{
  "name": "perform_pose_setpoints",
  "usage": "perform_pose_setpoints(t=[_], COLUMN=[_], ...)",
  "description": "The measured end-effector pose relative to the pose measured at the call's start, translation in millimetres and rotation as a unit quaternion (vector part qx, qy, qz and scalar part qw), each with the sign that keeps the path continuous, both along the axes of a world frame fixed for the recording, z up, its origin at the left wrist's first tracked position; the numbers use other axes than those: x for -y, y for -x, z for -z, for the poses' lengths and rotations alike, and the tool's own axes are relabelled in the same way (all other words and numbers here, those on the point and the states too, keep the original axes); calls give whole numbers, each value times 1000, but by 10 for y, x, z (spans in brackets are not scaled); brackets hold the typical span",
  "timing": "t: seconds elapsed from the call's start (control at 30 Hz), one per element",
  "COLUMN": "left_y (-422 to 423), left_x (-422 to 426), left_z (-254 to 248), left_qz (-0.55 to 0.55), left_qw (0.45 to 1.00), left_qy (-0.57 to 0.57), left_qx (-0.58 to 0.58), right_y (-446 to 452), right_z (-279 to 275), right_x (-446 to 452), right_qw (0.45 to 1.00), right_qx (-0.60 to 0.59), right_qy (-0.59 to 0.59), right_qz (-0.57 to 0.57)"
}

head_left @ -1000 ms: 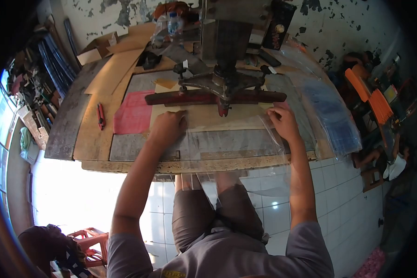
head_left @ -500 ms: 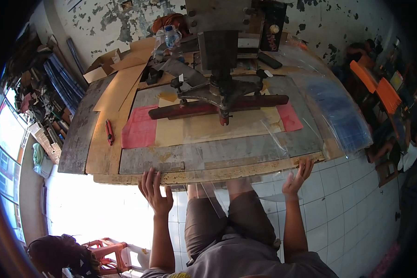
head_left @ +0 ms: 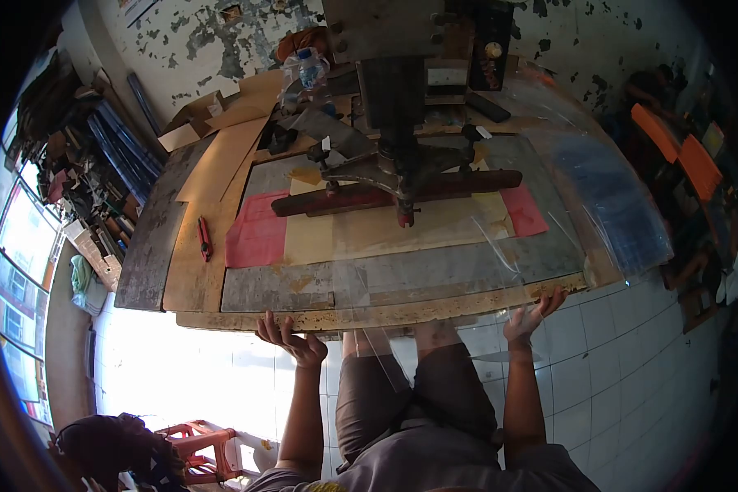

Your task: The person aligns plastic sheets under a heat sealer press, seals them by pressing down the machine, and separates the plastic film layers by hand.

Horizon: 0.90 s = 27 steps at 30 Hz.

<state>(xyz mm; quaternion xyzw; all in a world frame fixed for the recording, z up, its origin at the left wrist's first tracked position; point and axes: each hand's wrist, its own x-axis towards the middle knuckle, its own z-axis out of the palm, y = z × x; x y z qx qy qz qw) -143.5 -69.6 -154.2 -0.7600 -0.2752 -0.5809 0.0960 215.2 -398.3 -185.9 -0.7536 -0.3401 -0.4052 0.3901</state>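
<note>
My left hand (head_left: 293, 338) is at the front wooden edge (head_left: 385, 315) of the worktable, left of my legs. Its fingers are apart, the tips touching the edge and the thumb side turned right. Farther right, my right hand (head_left: 535, 318) rests against the same edge, fingers spread and pointing up. A clear plastic sheet (head_left: 435, 283) lies across the board's middle, hanging over the front towards my lap, its near part close to my right hand. Beneath it are a yellowish sheet (head_left: 312, 240) and pink material (head_left: 256, 230). Above them sits a press head with a long dark red bar (head_left: 459, 182).
A red cutter (head_left: 204, 239) lies on brown cardboard at the left. Blue-tinted plastic sheets (head_left: 611, 197) cover the table's right side. Behind stand an open carton (head_left: 190, 123) and a water bottle (head_left: 309, 72). A red stool (head_left: 201, 443) is on the floor, lower left.
My left hand has turned and shifted right along the edge, its thumb side lower. My right hand stays at the edge. The whole view has shifted slightly; the press head and sheets stay as they were.
</note>
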Motion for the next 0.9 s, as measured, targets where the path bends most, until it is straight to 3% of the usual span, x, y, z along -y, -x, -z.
perform_pose_setpoints(t=[0.9], left_y=[9], left_x=[10], left_z=[20], left_qz=[-13], left_qw=[1000], left_qy=[7], left_qx=[-6], right_y=[-6], right_z=[26], right_x=[-77], right_qw=[999], right_qx=[4], right_qy=[-14], right_qz=[30])
